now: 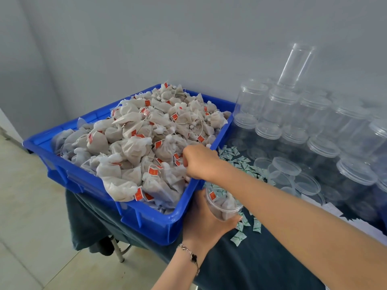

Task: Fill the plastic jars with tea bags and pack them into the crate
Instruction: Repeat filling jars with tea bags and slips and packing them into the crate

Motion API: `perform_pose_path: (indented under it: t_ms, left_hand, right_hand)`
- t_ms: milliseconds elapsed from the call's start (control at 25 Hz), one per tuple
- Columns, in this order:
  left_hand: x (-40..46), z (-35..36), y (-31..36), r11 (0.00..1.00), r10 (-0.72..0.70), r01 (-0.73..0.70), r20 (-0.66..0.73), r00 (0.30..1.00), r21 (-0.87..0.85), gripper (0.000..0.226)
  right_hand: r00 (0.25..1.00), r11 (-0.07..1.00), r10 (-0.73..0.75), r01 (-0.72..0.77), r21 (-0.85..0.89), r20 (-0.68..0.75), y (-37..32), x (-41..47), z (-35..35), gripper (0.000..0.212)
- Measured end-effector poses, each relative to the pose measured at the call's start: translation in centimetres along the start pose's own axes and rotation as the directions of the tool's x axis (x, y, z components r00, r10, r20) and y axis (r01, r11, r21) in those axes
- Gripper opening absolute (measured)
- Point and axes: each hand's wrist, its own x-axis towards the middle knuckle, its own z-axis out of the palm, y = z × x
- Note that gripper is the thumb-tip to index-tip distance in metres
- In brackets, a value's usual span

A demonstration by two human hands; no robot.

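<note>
Clear plastic jar (223,207) partly filled with tea bags, tilted, just beside the near right corner of the blue crate (144,222), above the dark-covered table (251,258). Left hand (206,223) cupping it from below, grip narrow with fingers and thumb curled round the jar's wall; bracelet (191,257) on that wrist. Right hand (199,162) reaching across the crate's right rim into the heap of tea bags (134,141) with red tags, fingers curled down among them; what the grip holds, impossible to tell. Small green-and-white sachets (238,238) scattered on the table near the jar. Further right, loose clear lids (287,166), then rows of capped empty jars (278,105) stacked against the wall.
</note>
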Motion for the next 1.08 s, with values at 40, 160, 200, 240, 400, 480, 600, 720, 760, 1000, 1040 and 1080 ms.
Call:
perform_pose_path:
  t_ms: [40,160,200,240,400,480,600,720,760,1000,1040,1080]
  left_hand:
    - [-0.1,0.1,0.0,0.999,-0.022,0.022,-0.012,1.0,-0.031,0.072]
    - [-0.4,0.1,0.0,0.992,-0.087,0.081,-0.055,0.995,-0.099,0.077]
    - [-0.5,0.1,-0.1,0.992,-0.094,0.088,-0.064,0.993,-0.09,0.079]
    - [-0.6,0.0,0.0,0.993,-0.095,0.09,-0.065,0.993,-0.079,0.079]
    - [-0.2,-0.1,0.3,1.0,-0.003,0.003,-0.054,0.999,0.001,0.068]
    - [-0.1,-0.3,0.6,0.997,0.034,-0.029,-0.066,0.997,0.077,0.058]
    - [0.0,-0.2,0.5,0.997,0.005,-0.007,-0.033,0.999,-0.079,0.058]
    - [-0.2,0.1,-0.1,0.994,-0.035,0.03,-0.049,0.998,-0.102,0.073]
    - [-0.4,0.2,-0.3,0.993,-0.057,0.051,-0.061,0.996,-0.103,0.078]
    - [-1.0,0.1,-0.2,0.996,-0.065,0.071,-0.102,0.993,0.058,0.098]
    - [-1.0,0.1,-0.2,0.996,-0.061,0.068,-0.1,0.993,0.059,0.097]
    - [-1.0,0.1,-0.2,0.996,-0.058,0.064,-0.103,0.993,0.06,0.096]
  right_hand:
    - [0.999,0.997,0.005,-0.003,0.074,-0.039,0.4,-0.2,-0.4,0.013]
    - [0.99,0.957,-0.018,0.057,0.286,-0.139,1.9,-0.9,-2.4,0.018]
    - [0.985,0.955,-0.044,0.09,0.282,-0.165,2.1,-1.0,-2.8,0.016]
    - [0.984,0.971,-0.066,0.101,0.215,-0.166,2.2,-1.0,-3.0,0.011]
    - [0.984,0.991,0.033,-0.01,-0.132,0.174,0.0,-0.2,-0.7,0.016]
    - [0.955,0.984,0.123,-0.081,-0.161,0.269,-1.1,0.5,0.2,0.007]
    - [0.981,0.993,0.114,-0.114,-0.013,0.157,-0.7,0.8,0.3,0.017]
    - [1.0,0.978,0.002,-0.006,0.209,0.02,1.1,-0.3,-1.6,0.021]
    - [0.999,0.963,-0.014,0.023,0.269,-0.035,1.9,-1.0,-2.7,0.018]
    - [0.967,0.742,0.057,0.125,0.659,-0.248,6.2,-6.4,-7.8,0.019]
    - [0.978,0.731,0.057,0.094,0.676,-0.199,6.7,-7.2,-7.8,0.018]
    - [0.993,0.773,0.041,0.041,0.633,-0.114,7.0,-7.7,-7.2,0.014]
